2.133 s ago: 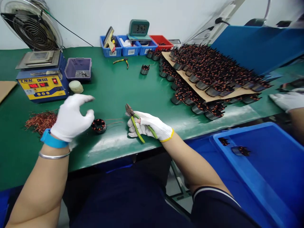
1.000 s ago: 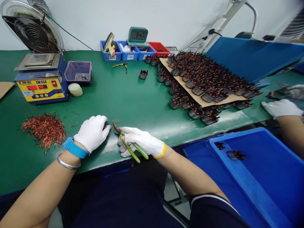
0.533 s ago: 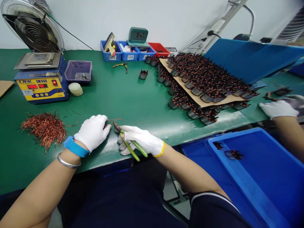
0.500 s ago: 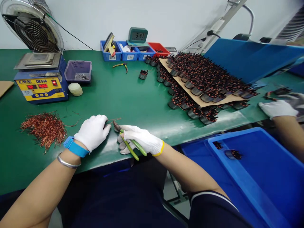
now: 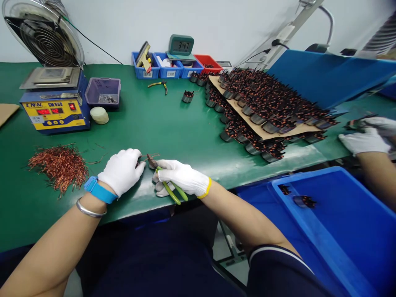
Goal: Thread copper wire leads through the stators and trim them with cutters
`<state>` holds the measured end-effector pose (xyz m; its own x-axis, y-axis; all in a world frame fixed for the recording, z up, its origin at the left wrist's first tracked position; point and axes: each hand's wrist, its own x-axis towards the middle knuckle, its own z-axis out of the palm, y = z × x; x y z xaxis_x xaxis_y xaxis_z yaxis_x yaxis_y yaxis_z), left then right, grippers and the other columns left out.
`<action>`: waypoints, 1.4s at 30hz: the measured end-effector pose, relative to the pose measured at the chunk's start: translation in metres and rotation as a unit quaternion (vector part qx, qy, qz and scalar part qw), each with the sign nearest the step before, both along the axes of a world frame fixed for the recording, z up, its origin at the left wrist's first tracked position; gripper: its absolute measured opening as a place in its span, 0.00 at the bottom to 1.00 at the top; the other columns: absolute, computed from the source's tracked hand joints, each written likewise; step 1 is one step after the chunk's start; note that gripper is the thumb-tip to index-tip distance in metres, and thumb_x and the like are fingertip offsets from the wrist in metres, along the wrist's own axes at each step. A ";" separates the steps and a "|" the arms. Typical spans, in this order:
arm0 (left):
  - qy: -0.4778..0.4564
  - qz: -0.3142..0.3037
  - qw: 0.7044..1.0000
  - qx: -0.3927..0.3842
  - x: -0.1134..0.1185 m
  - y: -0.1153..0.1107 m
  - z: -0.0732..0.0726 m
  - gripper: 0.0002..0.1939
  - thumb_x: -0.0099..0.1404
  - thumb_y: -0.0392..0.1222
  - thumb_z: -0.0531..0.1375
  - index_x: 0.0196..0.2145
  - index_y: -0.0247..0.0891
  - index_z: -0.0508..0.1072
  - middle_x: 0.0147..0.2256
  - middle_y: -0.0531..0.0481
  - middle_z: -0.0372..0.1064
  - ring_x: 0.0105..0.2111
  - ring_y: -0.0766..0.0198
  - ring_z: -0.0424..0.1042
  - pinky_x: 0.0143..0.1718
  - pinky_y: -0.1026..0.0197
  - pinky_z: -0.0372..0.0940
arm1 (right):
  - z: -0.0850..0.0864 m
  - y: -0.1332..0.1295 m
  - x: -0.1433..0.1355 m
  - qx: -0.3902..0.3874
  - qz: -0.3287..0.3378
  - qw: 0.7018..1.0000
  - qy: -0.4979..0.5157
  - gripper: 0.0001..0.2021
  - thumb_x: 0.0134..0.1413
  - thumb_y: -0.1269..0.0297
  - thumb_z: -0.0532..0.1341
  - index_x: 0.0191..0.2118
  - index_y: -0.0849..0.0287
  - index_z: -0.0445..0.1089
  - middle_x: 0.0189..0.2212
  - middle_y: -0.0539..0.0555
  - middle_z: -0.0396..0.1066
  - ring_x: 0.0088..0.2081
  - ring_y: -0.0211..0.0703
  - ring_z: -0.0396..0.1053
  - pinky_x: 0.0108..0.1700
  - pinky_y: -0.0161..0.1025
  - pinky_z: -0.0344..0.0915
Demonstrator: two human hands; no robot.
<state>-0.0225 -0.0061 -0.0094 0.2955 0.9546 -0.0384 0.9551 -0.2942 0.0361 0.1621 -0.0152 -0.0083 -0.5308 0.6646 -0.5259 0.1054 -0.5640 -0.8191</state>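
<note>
The coil point(image 5: 138, 162) is lying almost wholly hidden under the curled fingers of the left hand point(image 5: 122, 170), which are pressing down on it, its copper leads point(image 5: 152, 155) sticking out past the fingertips. The right hand point(image 5: 181, 178) is gripping the green-handled cutters point(image 5: 163, 181), their tip sitting just beside the left fingertips, at the leads.

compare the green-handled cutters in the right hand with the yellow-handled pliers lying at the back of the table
The green-handled cutters are gripped in the gloved right hand at the table's near edge; the yellow-handled pliers lie untouched near the blue bins. Handle colours differ: green against yellow. Both are small hand tools on the green table.
</note>
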 end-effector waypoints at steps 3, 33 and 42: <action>-0.004 0.003 1.000 0.001 0.000 -0.001 0.000 0.15 0.65 0.49 0.49 0.38 0.39 0.69 0.36 0.42 0.71 0.38 0.49 0.71 0.33 0.52 0.64 | 0.001 0.003 0.000 0.005 0.016 1.000 -0.011 0.13 0.44 0.73 0.58 0.39 0.58 0.63 0.26 0.48 0.66 0.26 0.36 0.70 0.29 0.38 0.74; -0.463 0.151 0.797 0.357 -0.043 0.036 -0.011 0.27 0.62 0.50 0.58 0.53 0.27 0.65 0.49 0.36 0.71 0.47 0.59 0.73 0.51 0.56 0.68 | 0.003 0.002 -0.055 0.716 0.197 0.549 -0.383 0.20 0.55 0.48 0.57 0.44 0.59 0.69 0.49 0.62 0.64 0.46 0.55 0.64 0.47 0.51 0.62; -0.486 0.180 0.781 0.349 -0.051 0.050 -0.022 0.25 0.59 0.48 0.61 0.50 0.29 0.69 0.45 0.37 0.74 0.42 0.53 0.76 0.49 0.49 0.69 | 0.024 0.057 -0.005 0.559 0.087 0.626 -0.538 0.18 0.56 0.47 0.54 0.43 0.52 0.71 0.46 0.53 0.68 0.45 0.48 0.68 0.43 0.40 0.65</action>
